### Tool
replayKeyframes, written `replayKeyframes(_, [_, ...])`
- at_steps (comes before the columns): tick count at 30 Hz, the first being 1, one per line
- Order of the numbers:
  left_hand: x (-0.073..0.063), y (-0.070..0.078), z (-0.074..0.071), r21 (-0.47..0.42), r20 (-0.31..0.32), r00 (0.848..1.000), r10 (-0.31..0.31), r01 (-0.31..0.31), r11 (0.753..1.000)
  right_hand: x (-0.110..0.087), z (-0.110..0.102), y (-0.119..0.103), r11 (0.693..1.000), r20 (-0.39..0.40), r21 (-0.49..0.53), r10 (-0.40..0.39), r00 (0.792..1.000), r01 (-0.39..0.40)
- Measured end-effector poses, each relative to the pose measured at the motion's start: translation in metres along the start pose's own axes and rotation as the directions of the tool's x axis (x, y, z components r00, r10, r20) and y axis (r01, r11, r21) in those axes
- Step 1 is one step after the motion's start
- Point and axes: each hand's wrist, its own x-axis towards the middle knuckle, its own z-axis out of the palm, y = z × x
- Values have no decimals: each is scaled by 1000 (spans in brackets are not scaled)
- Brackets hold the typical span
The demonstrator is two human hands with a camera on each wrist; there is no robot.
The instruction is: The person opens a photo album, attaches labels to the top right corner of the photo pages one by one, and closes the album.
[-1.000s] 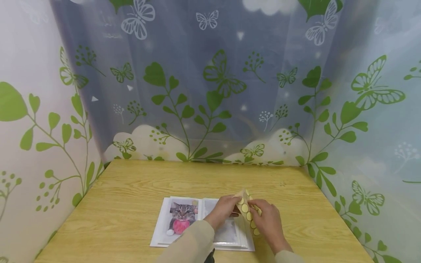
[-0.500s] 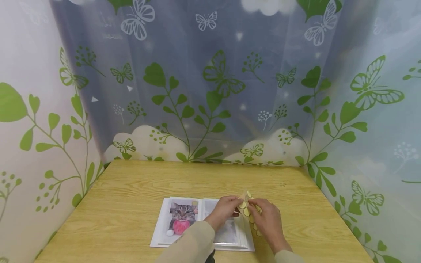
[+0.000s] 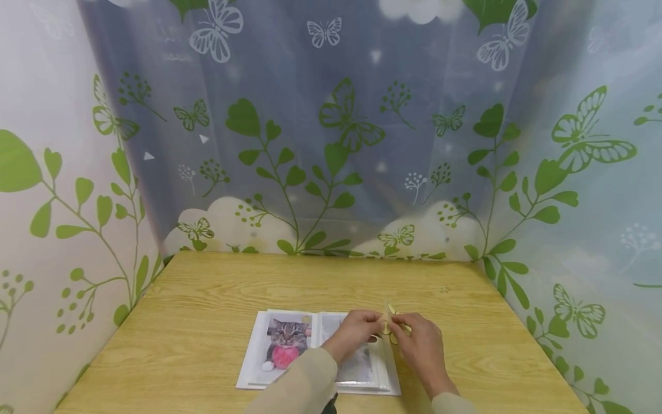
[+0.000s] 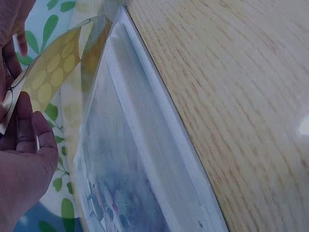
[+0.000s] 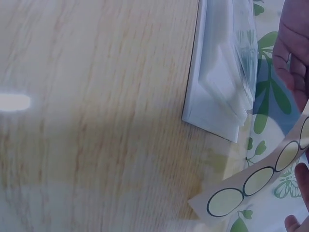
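Between my two hands is a sheet of round yellow stickers (image 5: 258,181), held up over the right side of an open photo album (image 3: 391,379). My left hand (image 3: 357,329) pinches its near-left edge between thumb and fingers. On the other side my right hand (image 3: 421,348) pinches the same sheet, fingertips close to those of the left. The sheet bows in the left wrist view, and its free end hangs down in the right wrist view. A cat photo (image 3: 287,345) with a pink heart fills the album's left page; the left forearm partly covers the right page.
The album lies on a wood-grain table (image 3: 207,299). Curtains (image 3: 331,144) printed with leaves and butterflies enclose the table at the back and on both sides. A small round sticker (image 3: 306,319) shows near the top of the cat photo.
The sticker sheet has turned more edge-on to the head view, so fewer circles show. My fingertips have drawn slightly closer together on it; the album has stayed put.
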Motion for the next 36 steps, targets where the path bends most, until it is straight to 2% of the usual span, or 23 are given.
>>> replayKeyframes(6, [0, 0, 1, 35, 22, 1000, 12, -13, 999, 2, 0, -2, 999, 7, -21, 29, 1000, -29])
replayKeyframes(14, [0, -2, 3, 96, 31, 999, 40, -43, 994, 2, 0, -4, 997, 58, -43, 64, 996, -62])
replayKeyframes(23, [-3, 2, 4, 158, 23, 1000, 20, -23, 987, 1, -3, -5, 997, 79, -39, 73, 994, -70])
replayKeyframes(30, [-2, 0, 4, 169, 28, 999, 14, -19, 985, 1, -3, -5, 996, 84, -38, 80, 993, -77])
replayKeyframes(36, [-2, -1, 6, 147, 26, 999, 32, -35, 988, 1, -3, -2, 995, 125, -51, 94, 988, -88])
